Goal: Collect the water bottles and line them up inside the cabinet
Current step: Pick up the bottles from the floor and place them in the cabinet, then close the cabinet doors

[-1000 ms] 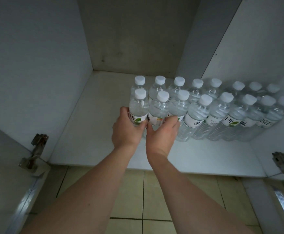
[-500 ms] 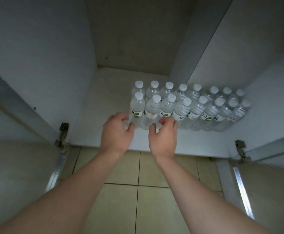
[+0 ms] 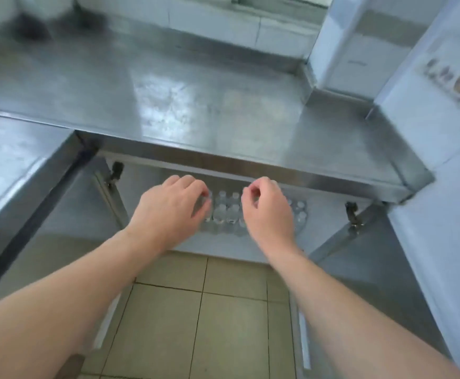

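Your left hand (image 3: 172, 212) and right hand (image 3: 268, 212) hover apart, loosely curled, holding nothing. Water bottles (image 3: 227, 212) stand in rows inside the cabinet (image 3: 250, 248); lining up looks nearly finished.

Water bottles (image 3: 226, 214) on cabinet floor (image 3: 223, 246)

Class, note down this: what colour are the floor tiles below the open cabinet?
Beige floor tiles with dark grout lines, clearest in the head view.

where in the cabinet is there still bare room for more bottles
Bare shelf lies left of the water bottles, toward the left hinge, and a strip runs along the front edge. The right side is crowded with bottles. Left hand and right hand hang empty in front.
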